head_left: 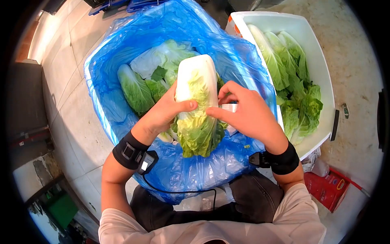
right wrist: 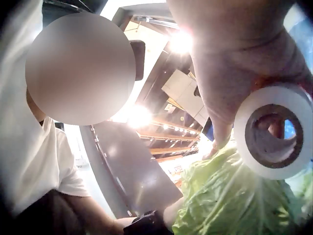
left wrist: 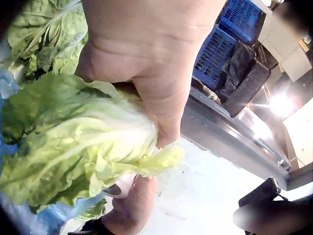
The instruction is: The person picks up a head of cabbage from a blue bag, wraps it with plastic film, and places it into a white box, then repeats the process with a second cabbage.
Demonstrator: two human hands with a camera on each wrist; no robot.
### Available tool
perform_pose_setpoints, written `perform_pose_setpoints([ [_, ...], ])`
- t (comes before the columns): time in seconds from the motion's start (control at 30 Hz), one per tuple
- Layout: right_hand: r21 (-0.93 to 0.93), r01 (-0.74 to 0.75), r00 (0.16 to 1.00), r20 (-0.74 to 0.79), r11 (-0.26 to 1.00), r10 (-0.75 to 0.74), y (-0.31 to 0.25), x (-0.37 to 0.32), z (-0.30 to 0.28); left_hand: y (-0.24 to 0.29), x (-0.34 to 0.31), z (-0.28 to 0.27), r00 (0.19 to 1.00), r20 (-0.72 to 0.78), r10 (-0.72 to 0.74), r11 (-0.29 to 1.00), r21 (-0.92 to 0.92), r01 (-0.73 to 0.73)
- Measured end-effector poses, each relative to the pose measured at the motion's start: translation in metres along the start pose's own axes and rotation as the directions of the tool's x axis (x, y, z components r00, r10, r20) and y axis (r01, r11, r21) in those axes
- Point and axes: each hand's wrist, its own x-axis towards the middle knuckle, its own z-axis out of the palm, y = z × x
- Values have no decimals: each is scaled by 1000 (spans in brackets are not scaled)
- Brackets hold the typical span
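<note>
A napa cabbage stands out in front of me, its white base pointing away and its leafy end toward me. My left hand grips it from the left side, thumb across the top. On the other side, my right hand has its thumb tip at the cabbage and its fingers curled around a roll of white tape. Fingers show through the roll's brown core in the right wrist view. Beneath lies a container lined with blue plastic, with several more cabbages inside, partly hidden by the hands.
A white foam box holding more cabbages stands close on the right. Beyond it a red packet lies on the floor. Blue crates appear in the left wrist view. A cable runs from the left wristband across the lap.
</note>
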Motion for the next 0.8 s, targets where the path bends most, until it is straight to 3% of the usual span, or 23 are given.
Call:
perform_pose_setpoints([
  [0.07,104,49,999,-6,993,-49,5,1,-5,1,-2,-1,1000,-10,-13,998,-56,13],
  [0.13,221,-9,996,91,975,-12,4,0,-14,5,-5,1,999,46,-6,998,-62,9],
  [0.27,241,0,996,91,970,-23,12,-1,-24,4,-10,-6,996,68,-54,987,-145,64],
  [0.33,297,202,979,-72,933,-189,22,1,-22,3,-12,-6,997,44,-69,981,-181,76],
  [0.43,176,183,983,-64,967,-174,14,1,-26,-5,-9,-11,996,73,-52,984,-166,64],
  [0.57,207,132,990,-75,969,-119,4,-1,-16,-11,-12,-6,994,82,-77,950,-295,98],
  [0.67,153,56,997,-56,987,-48,0,-4,-18,-12,-9,-5,988,148,-34,960,-269,73],
  [0.73,-1,99,995,-11,995,-99,4,-3,-19,-1,-10,3,994,92,-55,993,-100,64],
  [0.8,71,143,990,-1,987,-143,10,-3,-20,-2,-8,1,995,97,-37,996,-78,45],
])
